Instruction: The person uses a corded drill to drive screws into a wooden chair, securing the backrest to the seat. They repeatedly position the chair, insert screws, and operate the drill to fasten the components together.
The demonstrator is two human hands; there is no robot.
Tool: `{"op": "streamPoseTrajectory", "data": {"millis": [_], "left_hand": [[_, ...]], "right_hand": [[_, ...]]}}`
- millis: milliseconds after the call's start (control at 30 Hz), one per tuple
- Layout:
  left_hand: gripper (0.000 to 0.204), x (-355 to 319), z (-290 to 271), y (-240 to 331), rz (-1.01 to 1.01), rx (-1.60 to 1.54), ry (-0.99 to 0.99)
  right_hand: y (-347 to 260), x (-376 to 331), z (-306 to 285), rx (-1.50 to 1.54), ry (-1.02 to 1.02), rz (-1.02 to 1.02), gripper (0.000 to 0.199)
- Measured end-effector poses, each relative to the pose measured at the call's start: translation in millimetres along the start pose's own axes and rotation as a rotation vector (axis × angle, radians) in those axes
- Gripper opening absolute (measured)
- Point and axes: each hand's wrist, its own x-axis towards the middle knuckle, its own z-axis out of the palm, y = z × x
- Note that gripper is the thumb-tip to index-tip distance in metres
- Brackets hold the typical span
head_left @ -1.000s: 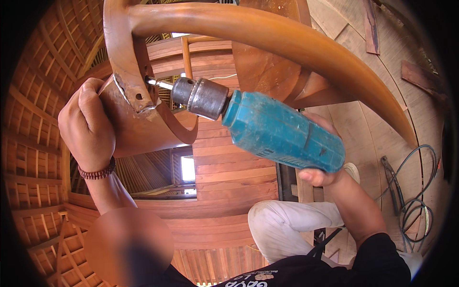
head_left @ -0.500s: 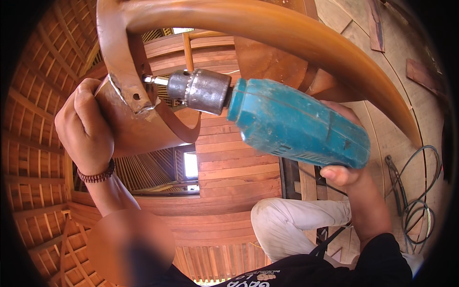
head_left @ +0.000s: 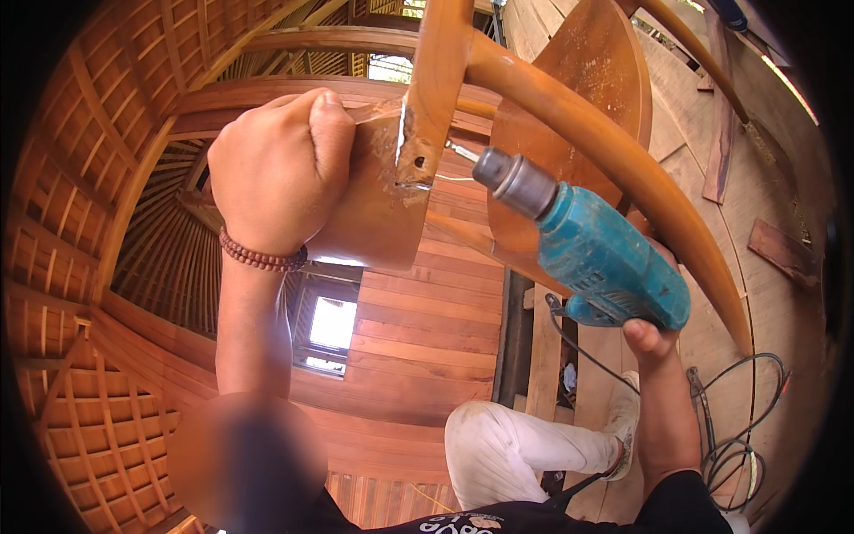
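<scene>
Drill point(head_left: 614, 258): gripped in your right hand point(head_left: 652, 343), bit point(head_left: 463, 153) angled at the inner edge of the wooden frame point(head_left: 440, 80); you can't tell its depth.
Left hand point(head_left: 280, 173): closed over the frame's left part, seemingly bracing it against the drill's push.
Shift: compared with half a second ago, frame, drill and left hand sit farther right in your view.

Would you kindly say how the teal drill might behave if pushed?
The drill is probably stiff, given its solid casing, and perhaps front-heavy, with its thick metal chuck; its slim bit might snap if pushed sideways.
</scene>
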Motion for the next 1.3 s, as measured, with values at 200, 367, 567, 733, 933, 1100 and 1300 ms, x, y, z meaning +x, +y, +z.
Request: {"op": "streamPoseTrajectory", "data": {"millis": [200,367,567,733,933,1100,1300], "left_hand": [[0.036,5,-7,1,-0.022,0.023,-0.064],[0.037,7,-3,1,0.005,0.025,0.006],[0.035,6,-3,1,-0.013,0.026,-0.026],[0.033,6,-4,1,-0.025,0.018,-0.067],[0.032,8,-6,2,-0.021,0.009,-0.061],[0.032,6,-2,1,-0.025,0.002,-0.047],[0.035,10,-3,2,-0.016,0.014,0.0]], "right_hand": [[1,7,5,0.086,-0.017,-0.038,0.095],[6,15,6,0.135,-0.069,-0.12,0.088],[12,16,4,0.167,-0.093,-0.076,0.086],[8,14,9,0.216,-0.096,-0.023,0.086],[10,19,4,0.127,-0.084,-0.112,0.085],[7,20,7,0.062,-0.05,-0.172,0.086],[6,19,4,0.041,-0.022,-0.197,0.088]]}}
